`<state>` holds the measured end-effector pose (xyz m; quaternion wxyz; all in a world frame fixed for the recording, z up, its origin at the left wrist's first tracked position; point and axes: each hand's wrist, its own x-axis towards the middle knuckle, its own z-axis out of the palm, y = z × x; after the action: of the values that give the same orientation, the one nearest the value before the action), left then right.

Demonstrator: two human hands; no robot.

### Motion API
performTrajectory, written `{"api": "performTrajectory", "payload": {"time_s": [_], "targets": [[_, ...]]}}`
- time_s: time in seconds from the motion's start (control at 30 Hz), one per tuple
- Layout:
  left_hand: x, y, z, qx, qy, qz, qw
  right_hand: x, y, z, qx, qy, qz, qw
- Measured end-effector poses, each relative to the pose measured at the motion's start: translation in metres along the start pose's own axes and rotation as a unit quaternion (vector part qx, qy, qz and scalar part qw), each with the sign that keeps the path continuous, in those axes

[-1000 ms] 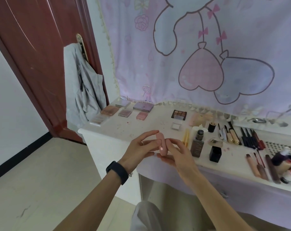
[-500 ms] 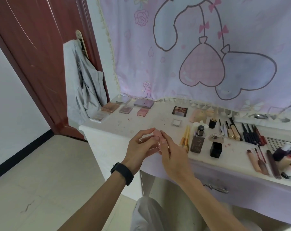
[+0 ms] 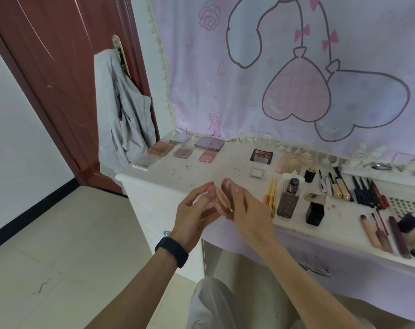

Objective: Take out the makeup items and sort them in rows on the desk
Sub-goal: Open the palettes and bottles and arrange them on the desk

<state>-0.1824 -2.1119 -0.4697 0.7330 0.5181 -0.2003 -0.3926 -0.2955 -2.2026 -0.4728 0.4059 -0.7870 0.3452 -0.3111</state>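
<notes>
Together, left hand and right hand pinch one open pink compact.

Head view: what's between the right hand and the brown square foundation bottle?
Head view shows slim yellow sticks lying on the white desk between the right hand, gripping a pink oval compact, and the brown square foundation bottle.

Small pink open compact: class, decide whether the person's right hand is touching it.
Touching. In the head view the right hand has its fingers curled round the small pink open compact, with no gap.
</notes>
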Motion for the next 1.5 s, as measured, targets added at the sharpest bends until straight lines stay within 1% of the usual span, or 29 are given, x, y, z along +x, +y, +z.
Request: {"api": "performTrajectory", "payload": {"time_s": [0.13, 0.23, 0.33, 0.47, 0.53, 0.57, 0.6, 0.67, 0.73, 0.77, 0.83, 0.9, 0.97, 1.03, 1.13, 1.23, 1.33, 1.43, 1.5], "targets": [[0.003, -0.002, -0.009, -0.056, -0.019, -0.04, 0.997, 0.006, -0.001, -0.003, 0.122, -0.013, 0.085, 0.989], [0.006, -0.004, -0.023, -0.119, -0.003, -0.081, 0.989, 0.008, -0.002, -0.007, 0.213, -0.013, 0.167, 0.963], [0.009, -0.005, -0.037, -0.082, 0.005, -0.092, 0.992, 0.009, -0.002, -0.006, 0.276, -0.012, 0.226, 0.934], [0.01, 0.001, -0.042, 0.029, -0.009, -0.078, 0.997, 0.009, -0.001, 0.002, 0.319, -0.02, 0.235, 0.918], [0.009, 0.004, -0.044, 0.148, -0.024, -0.044, 0.988, 0.008, -0.001, 0.005, 0.33, -0.031, 0.237, 0.913], [0.009, 0.005, -0.044, 0.23, -0.033, -0.023, 0.972, 0.008, -0.001, 0.006, 0.332, -0.04, 0.239, 0.912], [0.01, 0.006, -0.045, 0.319, -0.043, -0.005, 0.947, 0.008, 0.0, 0.007, 0.334, -0.046, 0.242, 0.91], [0.013, 0.006, -0.042, 0.471, -0.065, 0.021, 0.88, 0.006, -0.002, 0.008, 0.334, -0.056, 0.244, 0.909], [0.018, 0.006, -0.04, 0.57, -0.081, 0.043, 0.817, 0.005, -0.004, 0.009, 0.321, -0.064, 0.233, 0.916], [0.02, 0.007, -0.039, 0.603, -0.086, 0.059, 0.791, 0.005, -0.004, 0.01, 0.312, -0.064, 0.227, 0.92], [0.024, 0.007, -0.038, 0.644, -0.087, 0.087, 0.755, 0.005, -0.004, 0.01, 0.293, -0.063, 0.217, 0.929], [0.025, 0.008, -0.037, 0.668, -0.081, 0.099, 0.733, 0.006, -0.005, 0.009, 0.283, -0.069, 0.206, 0.934], [0.025, 0.009, -0.035, 0.671, -0.075, 0.108, 0.73, 0.006, -0.007, 0.006, 0.268, -0.082, 0.191, 0.941], [0.026, 0.009, -0.033, 0.661, -0.068, 0.111, 0.739, 0.004, -0.005, 0.002, 0.241, -0.092, 0.178, 0.949], [0.032, 0.008, -0.026, 0.646, -0.036, 0.116, 0.753, -0.011, 0.01, -0.007, 0.195, -0.08, 0.154, 0.965], [0.04, 0.008, -0.008, 0.631, -0.003, 0.115, 0.767, -0.041, 0.03, -0.028, 0.079, -0.051, 0.1, 0.991], [0.051, 0.003, 0.017, 0.645, -0.008, 0.092, 0.759, -0.07, 0.051, -0.056, -0.038, 0.043, 0.044, 0.997], [0.062, -0.006, 0.045, 0.633, 0.017, 0.078, 0.77, -0.085, 0.078, -0.078, -0.101, 0.157, 0.017, 0.982], [0.072, -0.015, 0.062, 0.68, -0.009, 0.062, 0.73, -0.088, 0.099, -0.09, -0.146, 0.219, 0.01, 0.965]]}}
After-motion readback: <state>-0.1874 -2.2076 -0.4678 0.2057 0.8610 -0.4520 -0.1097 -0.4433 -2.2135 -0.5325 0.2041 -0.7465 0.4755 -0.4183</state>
